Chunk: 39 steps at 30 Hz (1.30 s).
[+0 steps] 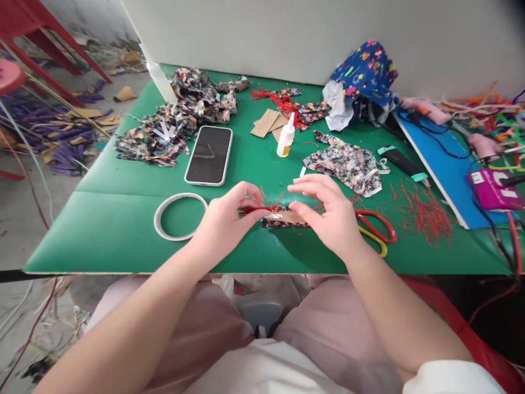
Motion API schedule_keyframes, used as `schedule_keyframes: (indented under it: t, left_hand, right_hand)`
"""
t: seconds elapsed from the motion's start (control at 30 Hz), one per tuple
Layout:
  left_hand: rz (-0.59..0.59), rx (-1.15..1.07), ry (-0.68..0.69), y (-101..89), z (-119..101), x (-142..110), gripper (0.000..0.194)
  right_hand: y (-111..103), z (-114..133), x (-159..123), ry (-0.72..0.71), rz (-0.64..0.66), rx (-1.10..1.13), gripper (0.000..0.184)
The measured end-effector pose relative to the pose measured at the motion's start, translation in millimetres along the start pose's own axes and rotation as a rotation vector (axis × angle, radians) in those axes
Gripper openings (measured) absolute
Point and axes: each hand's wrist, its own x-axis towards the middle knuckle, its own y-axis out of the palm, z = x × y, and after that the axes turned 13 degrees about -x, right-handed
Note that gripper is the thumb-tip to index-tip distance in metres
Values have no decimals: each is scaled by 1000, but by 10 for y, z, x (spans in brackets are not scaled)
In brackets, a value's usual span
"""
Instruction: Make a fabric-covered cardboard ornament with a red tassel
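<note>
In front of me on the green table lies a dark floral fabric strip [283, 223] with a brown card piece [290, 218] on it. My left hand [229, 213] pinches red thread [268, 208] at the strip's left upper edge, and loose thread ends stick up there. Over the strip's right end is my right hand [328, 213], its thumb and fingers apart; whether the thumb touches the strip I cannot tell. Scissors with red and yellow handles [379, 227] lie partly beneath that hand. A white roll of tape [158, 219] sits beside my left wrist.
A phone [209, 156], a small glue bottle [286, 137] and card pieces [268, 123] lie beyond my hands. Floral fabric [348, 164], a cutter [404, 164] and tangled red thread [437, 219] are on the right. A taller white bottle [161, 82] stands back left.
</note>
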Motion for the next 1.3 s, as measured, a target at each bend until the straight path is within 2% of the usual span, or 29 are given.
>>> schedule_keyframes:
  t: [0.13,0.33,0.43,0.63,0.7,0.77,0.83,0.97,1.03,1.17,1.3]
  left_hand:
    - [54,58,57,40,-12,-19,15]
    - [90,97,112,66,-3,-28,16]
    - [104,129,109,67,4,-26,16]
    - [125,139,82,66,-7,-17,16]
    - [132,123,80,65,-18,-13,16]
    - [149,90,79,63,-31,-8,15]
    - [173,52,74,58,-41,-3,14]
    - [179,14,53,47,-40,5,15]
    - [170,21,55,41,-36,5,14]
    - [167,31,47,25,-42,-1,13]
    - [179,13,36,9,-65,-2,17]
  right_hand:
    - [25,54,-20,-204,42,-117,14]
    - [101,31,-34,-252,78,-154,11]
    - [107,36,-27,-178,120,-125,12]
    - [86,-82,43,230,14,-2,28]
    - [83,-120,64,258,-32,54,24]
    - [84,-124,72,217,-45,146,20]
    - [82,-90,65,169,16,267,31]
    - [60,5,28,175,348,486,30]
    - [55,27,13,208,449,513,34]
    - [72,20,5,275,495,497,32]
    - [90,13,9,325,465,526,24]
